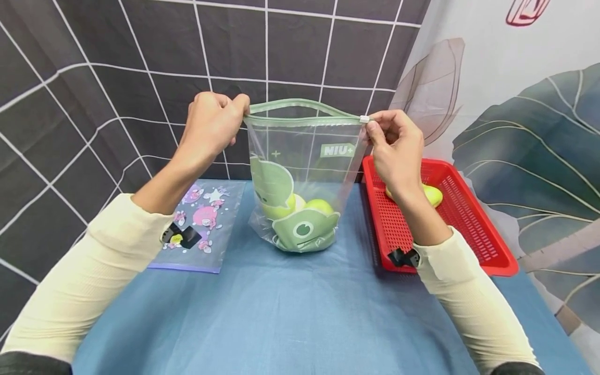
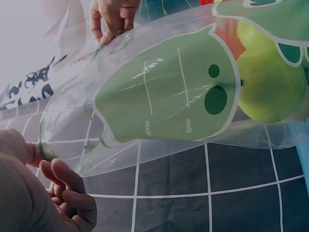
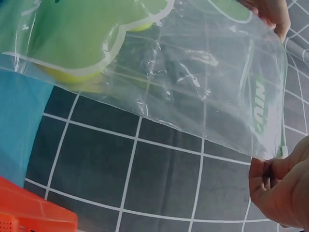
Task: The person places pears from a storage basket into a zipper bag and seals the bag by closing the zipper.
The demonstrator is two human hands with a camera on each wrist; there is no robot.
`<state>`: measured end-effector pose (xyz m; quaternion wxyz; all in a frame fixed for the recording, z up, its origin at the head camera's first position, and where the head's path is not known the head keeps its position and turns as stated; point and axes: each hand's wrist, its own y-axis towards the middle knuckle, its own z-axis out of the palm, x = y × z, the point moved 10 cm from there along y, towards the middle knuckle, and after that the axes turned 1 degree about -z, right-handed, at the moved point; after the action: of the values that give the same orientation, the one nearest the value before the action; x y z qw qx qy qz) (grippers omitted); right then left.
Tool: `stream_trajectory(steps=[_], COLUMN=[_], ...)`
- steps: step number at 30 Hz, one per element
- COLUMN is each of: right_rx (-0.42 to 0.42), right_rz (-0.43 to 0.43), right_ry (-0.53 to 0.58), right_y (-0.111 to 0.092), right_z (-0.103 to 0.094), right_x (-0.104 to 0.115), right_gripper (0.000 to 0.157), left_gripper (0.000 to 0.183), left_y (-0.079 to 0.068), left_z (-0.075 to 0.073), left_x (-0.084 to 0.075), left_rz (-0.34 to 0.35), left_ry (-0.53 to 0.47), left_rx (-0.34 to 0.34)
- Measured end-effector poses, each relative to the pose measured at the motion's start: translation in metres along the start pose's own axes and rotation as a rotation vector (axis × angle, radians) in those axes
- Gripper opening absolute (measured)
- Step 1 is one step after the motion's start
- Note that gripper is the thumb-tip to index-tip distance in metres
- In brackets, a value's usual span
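A clear zipper bag [image 1: 304, 172] with green printing and a green zip edge stands upright on the blue cloth, its mouth parted. Yellow-green round fruits [image 1: 320, 205] lie at its bottom, seen through the plastic; in the left wrist view one fruit [image 2: 270, 87] shows large behind the print. My left hand [image 1: 213, 122] pinches the left top corner of the bag. At the opposite corner, my right hand [image 1: 396, 146] pinches the edge beside the white slider [image 1: 364, 119]. The right wrist view shows the right hand [image 3: 282, 183] at that slider end.
To the right is a red plastic basket [image 1: 483, 234] holding a yellow fruit [image 1: 432, 195], partly behind the right forearm. A second zipper bag [image 1: 206, 224] with cartoon prints lies flat at left, partly under the left forearm. Behind hangs a dark grid-patterned cloth [image 1: 295, 47].
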<state>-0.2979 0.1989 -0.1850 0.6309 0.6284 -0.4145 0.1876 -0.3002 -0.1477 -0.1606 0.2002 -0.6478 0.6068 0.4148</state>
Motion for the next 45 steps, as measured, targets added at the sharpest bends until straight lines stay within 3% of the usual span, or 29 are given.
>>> stream_trajectory(steps=[6,11,16,20,23,28,31,34,39,45], right_rx=[0.050,0.069,0.087,0.088,0.083,0.080,0.076,0.078,0.074,0.064], right_rz=[0.056,0.091,0.137,0.178,0.218,0.256,0.261,0.263,0.240,0.182], right_ry=[-0.068,-0.041,0.073,0.169,0.197,0.223,0.221,0.220,0.252,0.265], right_y=[-0.003,-0.011,-0.018,-0.023,-0.029,-0.035,-0.038,-0.042,-0.044,-0.046], right_z=[0.002,0.002,0.005,0.007,0.009,0.011,0.011,0.013,0.014,0.012], right_x=[-0.010,-0.021,-0.030,-0.034,-0.037,-0.036,-0.035,-0.035,-0.033,-0.026], right_gripper=[0.004,0.005,0.003,0.010,0.010,0.006,0.004,0.003,0.004,0.008], left_gripper=[0.039,0.040,0.043,0.042,0.029,0.014,0.012,0.016,0.019,0.019], left_y=[-0.001,0.001,0.004,0.002,-0.007,-0.040,-0.058,-0.066,-0.069,-0.068], left_z=[0.011,0.014,0.015,0.012,0.019,0.056,0.082,0.103,0.131,0.150], left_x=[0.008,0.016,0.018,0.002,-0.024,-0.087,-0.116,-0.129,-0.139,-0.142], left_rz=[-0.021,-0.004,0.038,0.158,0.341,0.760,0.918,0.982,1.029,1.015], left_ry=[0.015,0.035,0.065,0.080,0.070,0.107,0.209,0.341,0.523,0.603], left_rx=[0.062,0.035,0.000,-0.102,-0.129,0.018,0.120,0.199,0.285,0.360])
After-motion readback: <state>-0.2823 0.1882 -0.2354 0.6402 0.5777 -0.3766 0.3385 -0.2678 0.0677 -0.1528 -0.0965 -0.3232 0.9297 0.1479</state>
